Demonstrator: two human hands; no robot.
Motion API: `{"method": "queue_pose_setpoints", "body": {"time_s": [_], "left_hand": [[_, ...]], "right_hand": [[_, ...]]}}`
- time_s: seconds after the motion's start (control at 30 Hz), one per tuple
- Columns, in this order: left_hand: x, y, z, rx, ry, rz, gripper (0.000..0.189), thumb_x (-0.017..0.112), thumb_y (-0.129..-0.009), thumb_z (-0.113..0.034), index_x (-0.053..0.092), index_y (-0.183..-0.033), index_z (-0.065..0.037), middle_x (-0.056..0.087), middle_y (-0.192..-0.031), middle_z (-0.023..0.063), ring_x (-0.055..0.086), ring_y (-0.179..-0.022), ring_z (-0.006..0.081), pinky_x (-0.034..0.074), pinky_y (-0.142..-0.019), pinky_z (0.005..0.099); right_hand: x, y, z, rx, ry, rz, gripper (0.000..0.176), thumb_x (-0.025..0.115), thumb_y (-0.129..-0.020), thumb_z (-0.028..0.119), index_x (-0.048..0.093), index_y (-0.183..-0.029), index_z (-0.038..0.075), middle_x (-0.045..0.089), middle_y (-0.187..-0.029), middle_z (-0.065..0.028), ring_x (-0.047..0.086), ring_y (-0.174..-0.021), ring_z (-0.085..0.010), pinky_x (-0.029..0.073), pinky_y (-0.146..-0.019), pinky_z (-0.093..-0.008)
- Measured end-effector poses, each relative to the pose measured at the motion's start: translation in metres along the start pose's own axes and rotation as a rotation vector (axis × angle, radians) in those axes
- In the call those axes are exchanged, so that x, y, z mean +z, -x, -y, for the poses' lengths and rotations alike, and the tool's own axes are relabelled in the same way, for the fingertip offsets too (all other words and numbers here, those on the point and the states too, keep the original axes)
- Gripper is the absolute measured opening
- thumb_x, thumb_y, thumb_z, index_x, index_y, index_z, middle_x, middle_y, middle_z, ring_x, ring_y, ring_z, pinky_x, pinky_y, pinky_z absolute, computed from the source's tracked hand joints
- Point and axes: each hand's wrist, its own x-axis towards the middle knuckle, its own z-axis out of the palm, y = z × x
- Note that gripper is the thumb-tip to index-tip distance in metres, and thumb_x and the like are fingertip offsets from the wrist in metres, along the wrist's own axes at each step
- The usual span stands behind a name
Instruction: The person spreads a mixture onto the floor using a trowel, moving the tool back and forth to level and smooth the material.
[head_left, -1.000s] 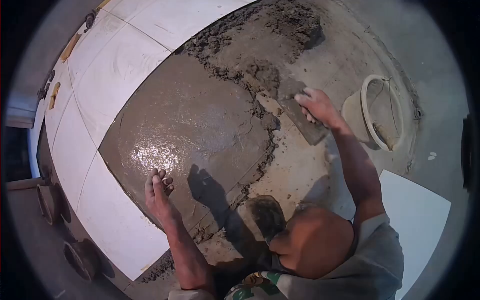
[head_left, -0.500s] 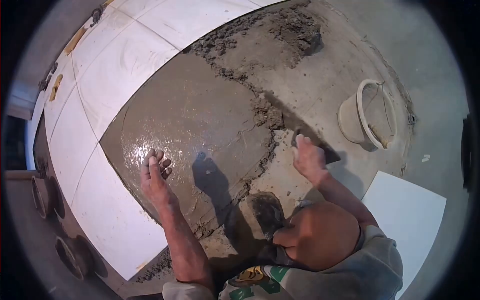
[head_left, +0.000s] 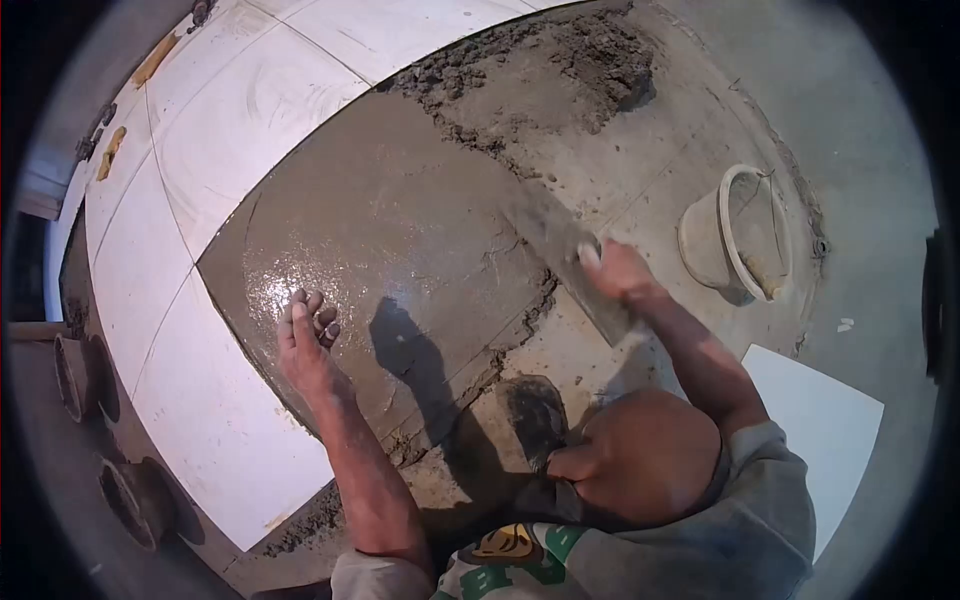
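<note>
My right hand (head_left: 622, 270) is wrapped round the handle of a long, flat plastering trowel (head_left: 552, 230). The blade lies slantwise along the right edge of the wet mortar bed (head_left: 400, 210), its upper end on the mortar. My left hand (head_left: 310, 335) hovers over the shiny lower left part of the bed, fingers loosely curled and apart, with nothing visible in them. A crumbly ridge of mortar (head_left: 535, 305) borders the smooth area below the blade. Part of the handle is hidden by my right hand.
White tiles (head_left: 225, 130) border the bed on the left and top. A mortar heap (head_left: 600, 65) lies at the back. To the right stand a pale bucket (head_left: 705, 240) and a loose white tile (head_left: 815, 430). Dark buckets (head_left: 135, 505) sit lower left. My bare knee (head_left: 650, 450) is in front.
My right hand has moved the trowel up and slightly left onto the mortar edge, and the crumbly lumps there are now flattened or covered. My left hand has barely shifted.
</note>
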Motion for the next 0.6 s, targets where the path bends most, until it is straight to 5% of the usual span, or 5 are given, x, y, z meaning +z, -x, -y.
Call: {"method": "queue_pose_setpoints", "body": {"time_s": [0.6], "left_hand": [[-0.027,-0.026,0.005,-0.064,0.070,-0.071,0.040,0.054,-0.095,-0.030,0.054,-0.124,-0.001,0.063,-0.109,0.0089,0.060,-0.084,0.0141,0.048,-0.072,0.0257]], "right_hand": [[0.057,0.097,-0.033,0.066,-0.105,-0.057,0.045,0.050,-0.091,0.041,0.056,-0.099,-0.003,0.061,-0.089,-0.0328,0.060,-0.090,-0.0472,0.047,-0.079,-0.0522]]}}
